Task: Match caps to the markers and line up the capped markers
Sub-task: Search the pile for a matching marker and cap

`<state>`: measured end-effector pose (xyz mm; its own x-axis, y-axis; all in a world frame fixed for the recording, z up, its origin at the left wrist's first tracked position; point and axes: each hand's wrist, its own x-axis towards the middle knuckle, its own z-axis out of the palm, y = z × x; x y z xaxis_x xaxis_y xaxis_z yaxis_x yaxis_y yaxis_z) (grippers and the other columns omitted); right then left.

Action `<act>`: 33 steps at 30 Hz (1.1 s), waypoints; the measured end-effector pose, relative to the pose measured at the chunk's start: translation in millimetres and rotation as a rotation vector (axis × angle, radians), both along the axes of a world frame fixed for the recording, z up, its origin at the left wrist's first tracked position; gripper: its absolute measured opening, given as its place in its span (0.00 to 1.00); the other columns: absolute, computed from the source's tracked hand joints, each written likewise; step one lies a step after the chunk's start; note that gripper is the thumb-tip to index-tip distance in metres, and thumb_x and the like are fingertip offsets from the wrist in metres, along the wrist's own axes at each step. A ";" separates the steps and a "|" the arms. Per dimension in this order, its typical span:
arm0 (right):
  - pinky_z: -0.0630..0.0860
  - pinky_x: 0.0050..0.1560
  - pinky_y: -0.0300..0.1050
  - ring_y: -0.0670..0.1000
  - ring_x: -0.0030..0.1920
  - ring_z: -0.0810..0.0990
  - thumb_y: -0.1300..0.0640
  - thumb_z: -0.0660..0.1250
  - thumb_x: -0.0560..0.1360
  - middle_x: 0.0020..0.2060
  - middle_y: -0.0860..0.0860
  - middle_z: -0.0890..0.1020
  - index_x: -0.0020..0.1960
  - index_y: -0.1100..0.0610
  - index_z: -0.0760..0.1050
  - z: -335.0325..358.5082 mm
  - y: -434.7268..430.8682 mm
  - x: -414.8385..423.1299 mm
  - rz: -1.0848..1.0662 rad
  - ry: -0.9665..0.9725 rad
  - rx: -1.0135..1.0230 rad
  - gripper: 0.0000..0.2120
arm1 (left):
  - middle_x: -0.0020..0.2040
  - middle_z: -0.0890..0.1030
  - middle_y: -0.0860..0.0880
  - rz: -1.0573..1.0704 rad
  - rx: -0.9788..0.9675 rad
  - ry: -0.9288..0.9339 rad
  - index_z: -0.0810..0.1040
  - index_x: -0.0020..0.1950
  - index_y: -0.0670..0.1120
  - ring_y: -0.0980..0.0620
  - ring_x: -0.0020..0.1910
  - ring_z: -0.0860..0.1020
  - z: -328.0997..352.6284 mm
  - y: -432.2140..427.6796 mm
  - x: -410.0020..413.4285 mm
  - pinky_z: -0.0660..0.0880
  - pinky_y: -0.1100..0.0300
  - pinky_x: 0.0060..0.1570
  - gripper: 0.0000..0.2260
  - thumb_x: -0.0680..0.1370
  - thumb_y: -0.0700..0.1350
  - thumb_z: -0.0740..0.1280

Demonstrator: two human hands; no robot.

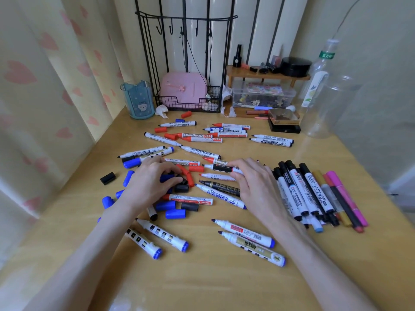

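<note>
Several uncapped whiteboard markers (202, 138) lie scattered over the wooden desk (202, 279). Loose caps in blue (175, 213), black (107, 178) and red (196, 168) lie among them. My left hand (152, 180) is curled over a heap of caps, thumb and fingers around a black cap (181, 182). My right hand (253, 185) pinches the barrel of an uncapped black-banded marker (221, 168) between index finger and thumb. A row of capped markers (310, 194), mostly black-capped plus gold, red and pink pens, lies side by side just right of my right hand.
At the back stand a blue pen cup (138, 99), a black wire rack (190, 104) with a pink case, a clear storage box (262, 95) under a small wooden shelf, a black box (284, 127) and clear bottles (321, 93). A curtain hangs along the left edge.
</note>
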<state>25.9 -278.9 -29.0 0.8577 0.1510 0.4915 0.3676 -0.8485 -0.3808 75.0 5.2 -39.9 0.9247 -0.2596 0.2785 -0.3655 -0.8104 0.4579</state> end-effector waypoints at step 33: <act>0.72 0.54 0.50 0.50 0.50 0.77 0.60 0.65 0.82 0.50 0.45 0.79 0.62 0.51 0.78 2.3 0.8 -4.4 0.008 -0.035 0.023 0.11 | 0.49 0.87 0.56 -0.160 -0.433 0.105 0.84 0.60 0.49 0.55 0.50 0.85 17.2 -34.7 -27.2 0.81 0.58 0.54 0.08 0.81 0.44 0.71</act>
